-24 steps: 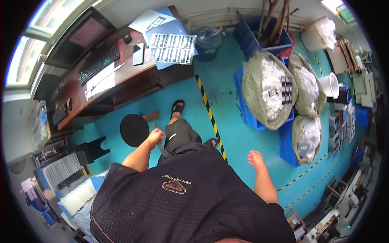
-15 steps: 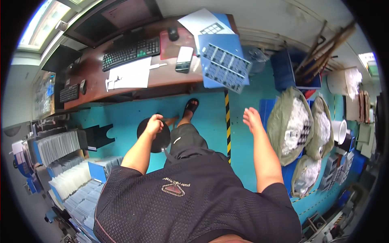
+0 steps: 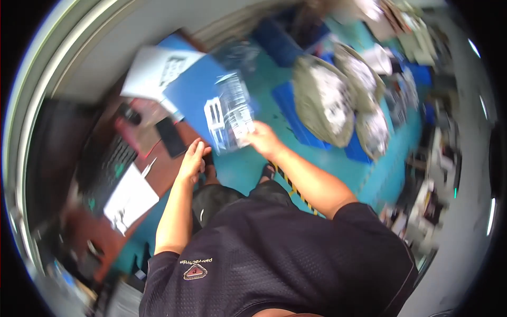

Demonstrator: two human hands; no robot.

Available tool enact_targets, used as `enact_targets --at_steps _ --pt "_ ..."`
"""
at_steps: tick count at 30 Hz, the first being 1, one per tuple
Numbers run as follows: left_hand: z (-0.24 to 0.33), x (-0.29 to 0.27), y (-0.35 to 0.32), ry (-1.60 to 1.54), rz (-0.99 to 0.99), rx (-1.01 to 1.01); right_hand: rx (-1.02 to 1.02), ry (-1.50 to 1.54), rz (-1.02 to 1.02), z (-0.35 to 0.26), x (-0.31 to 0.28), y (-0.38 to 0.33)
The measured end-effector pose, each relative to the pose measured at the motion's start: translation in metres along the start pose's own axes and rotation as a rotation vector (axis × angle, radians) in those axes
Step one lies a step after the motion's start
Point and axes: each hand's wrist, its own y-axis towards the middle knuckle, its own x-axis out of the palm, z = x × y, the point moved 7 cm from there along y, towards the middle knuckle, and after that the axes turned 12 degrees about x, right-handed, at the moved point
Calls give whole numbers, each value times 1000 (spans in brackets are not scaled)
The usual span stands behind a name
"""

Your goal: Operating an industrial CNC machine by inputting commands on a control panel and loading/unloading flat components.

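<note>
At the near right corner of the desk, a glossy plastic sheet with rows of rectangular sections point(image 3: 232, 105) lies over a blue board point(image 3: 190, 95). My right hand point(image 3: 262, 140) has its fingers closed on the sheet's near right edge. My left hand point(image 3: 194, 161) hovers by the desk edge, just left of the sheet's lower end. Its fingers are partly stretched and it holds nothing that I can see. Beside that hand lies a dark-screened phone point(image 3: 170, 136). Motion blur hides the sheet's finer detail.
White printed paper point(image 3: 153, 71) sits beyond the blue board. Leftward on the desk are a mouse point(image 3: 129, 113), a keyboard point(image 3: 119, 161), a pen point(image 3: 149, 167) and white paper point(image 3: 132, 195) with a caliper point(image 3: 120, 219). Stuffed green sacks point(image 3: 322, 100) and a blue bin point(image 3: 288, 34) stand right.
My view has turned to the right and I am closer to the desk corner. My right hand has reached the plastic sheet and taken its edge. My left hand has come to the desk edge.
</note>
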Motion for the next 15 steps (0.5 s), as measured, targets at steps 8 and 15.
enact_targets --at_steps 8,15 --pt "42 201 1 -329 -646 -58 142 -465 563 -20 -82 -157" --pt "14 366 23 333 -690 258 -187 662 131 25 -186 -182"
